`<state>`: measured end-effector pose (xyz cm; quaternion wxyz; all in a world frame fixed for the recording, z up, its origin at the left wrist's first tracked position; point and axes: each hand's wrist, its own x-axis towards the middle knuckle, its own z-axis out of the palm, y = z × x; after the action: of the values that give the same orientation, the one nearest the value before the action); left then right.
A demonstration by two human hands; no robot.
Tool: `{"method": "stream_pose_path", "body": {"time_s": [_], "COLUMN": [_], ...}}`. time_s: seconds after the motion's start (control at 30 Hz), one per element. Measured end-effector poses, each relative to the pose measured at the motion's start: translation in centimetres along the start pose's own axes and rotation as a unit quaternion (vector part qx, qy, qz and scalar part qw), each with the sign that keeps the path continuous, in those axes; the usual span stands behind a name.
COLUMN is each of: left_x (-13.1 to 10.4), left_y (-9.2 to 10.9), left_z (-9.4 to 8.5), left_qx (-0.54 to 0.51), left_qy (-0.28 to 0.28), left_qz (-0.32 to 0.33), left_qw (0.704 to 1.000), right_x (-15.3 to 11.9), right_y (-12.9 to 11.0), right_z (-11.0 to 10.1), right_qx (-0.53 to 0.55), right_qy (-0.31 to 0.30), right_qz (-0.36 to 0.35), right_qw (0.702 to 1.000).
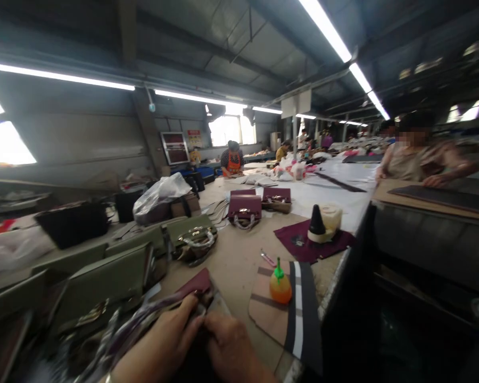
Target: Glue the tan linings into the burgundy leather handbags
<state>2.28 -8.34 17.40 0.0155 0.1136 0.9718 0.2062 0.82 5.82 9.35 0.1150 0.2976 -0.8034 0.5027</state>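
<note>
At the bottom edge, a person's left hand and right hand meet, fingertips pressed together over a maroon bag lying on the table. The left fingers curl narrowly onto the bag's edge, and the right fingers pinch close beside them; whether either hand truly grips the bag or only presses on it cannot be told, as the picture is blurred there. A pale strap trails away from the left fingers toward the lower left.

Just right of the fingers, an orange bottle with a green cap stands on a piece of cardboard, beside a dark striped strip. Left of the fingers runs a row of olive-green bags.

Further out, beyond the fingers, a maroon cloth carries a black cone and a cream roll. Behind these stand two more maroon handbags, well apart from the hands.

At the far right, a co-worker leans on another table, while other people work in the distance under strip lights.
</note>
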Motion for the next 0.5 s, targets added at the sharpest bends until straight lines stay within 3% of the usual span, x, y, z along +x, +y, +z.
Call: {"method": "stream_pose_path", "body": {"time_s": [0.1, 0.17, 0.3, 0.5], "left_x": [-0.7, -0.9, -0.8, 0.5], "left_y": [2.3, 3.1, 3.6, 3.7], "left_z": [-1.7, -2.1, -1.5, -1.5], "left_qx": [0.010, 0.043, 0.161, 0.224], "left_qy": [-0.084, -0.106, -0.097, -0.086], "left_qz": [0.003, -0.015, -0.042, -0.010], "left_qw": [0.996, 0.993, 0.981, 0.971], "right_x": [-0.3, -0.1, 0.5, 1.2], "right_y": [-0.2, -0.4, -1.0, -0.5], "right_z": [-0.6, -1.0, -1.9, -2.5], "right_qx": [0.079, 0.122, 0.174, 0.197], "right_qy": [-0.021, -0.033, -0.040, -0.029], "right_qz": [0.034, 0.056, 0.110, 0.131], "right_qw": [0.996, 0.990, 0.978, 0.971]}}
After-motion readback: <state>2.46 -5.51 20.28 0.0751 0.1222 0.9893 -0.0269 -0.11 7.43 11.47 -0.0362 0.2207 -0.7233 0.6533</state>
